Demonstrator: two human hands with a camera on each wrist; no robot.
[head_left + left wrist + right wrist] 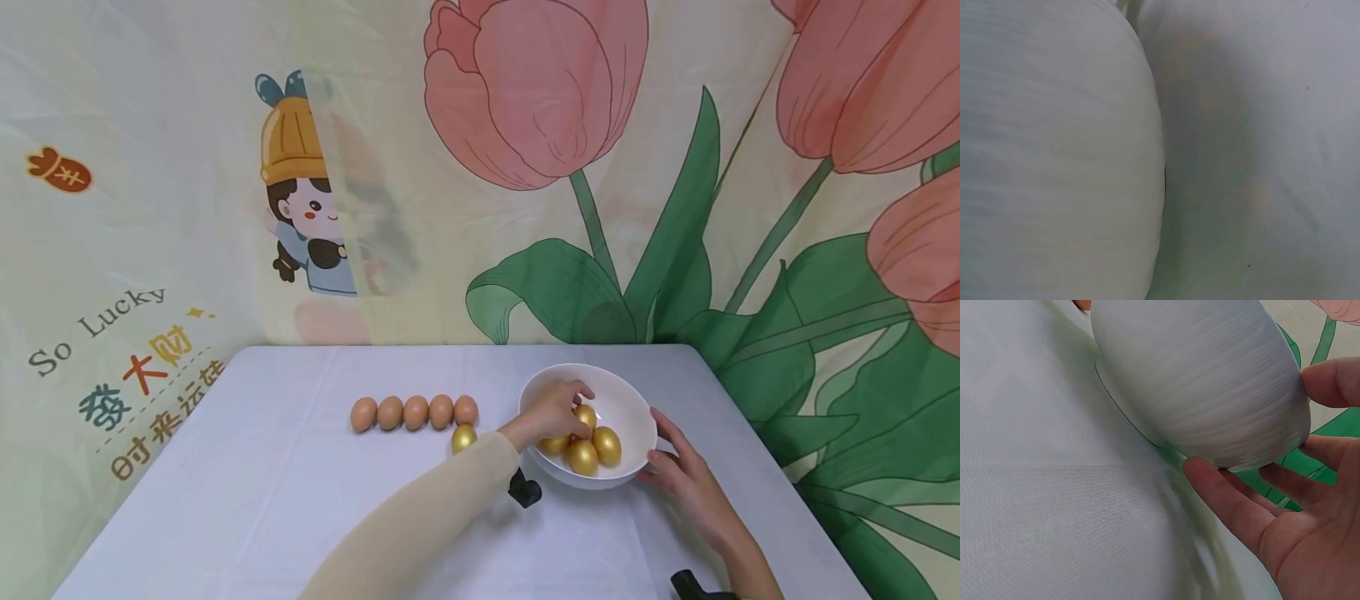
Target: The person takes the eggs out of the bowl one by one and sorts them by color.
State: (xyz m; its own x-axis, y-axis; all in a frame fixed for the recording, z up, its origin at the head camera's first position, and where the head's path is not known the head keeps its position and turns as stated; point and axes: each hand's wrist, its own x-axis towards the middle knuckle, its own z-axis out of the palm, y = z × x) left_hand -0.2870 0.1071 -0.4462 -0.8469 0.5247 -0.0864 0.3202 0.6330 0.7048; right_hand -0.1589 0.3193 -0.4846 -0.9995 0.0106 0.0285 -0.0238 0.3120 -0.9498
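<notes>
A white bowl [622,400] holds several golden eggs [607,446]. My left hand [553,410] reaches over its near left rim, with thumb and fingers around the golden egg [584,416] at the back of the group. At the bowl's right side is my right hand [684,467]. In the right wrist view, the spread fingers [1235,506] touch the bowl's outer wall [1197,375] with their tips. Another golden egg [463,437] lies on the table, partly hidden by the left sleeve. The left wrist view shows a pale rounded surface [1060,150] and no fingers.
Several brown eggs [416,412] stand in a row left of the bowl on the white-covered table [300,500]. A black wrist device [524,488] sits below the left forearm, another [701,586] at the right wrist. Behind hangs a tulip-printed cloth [536,92].
</notes>
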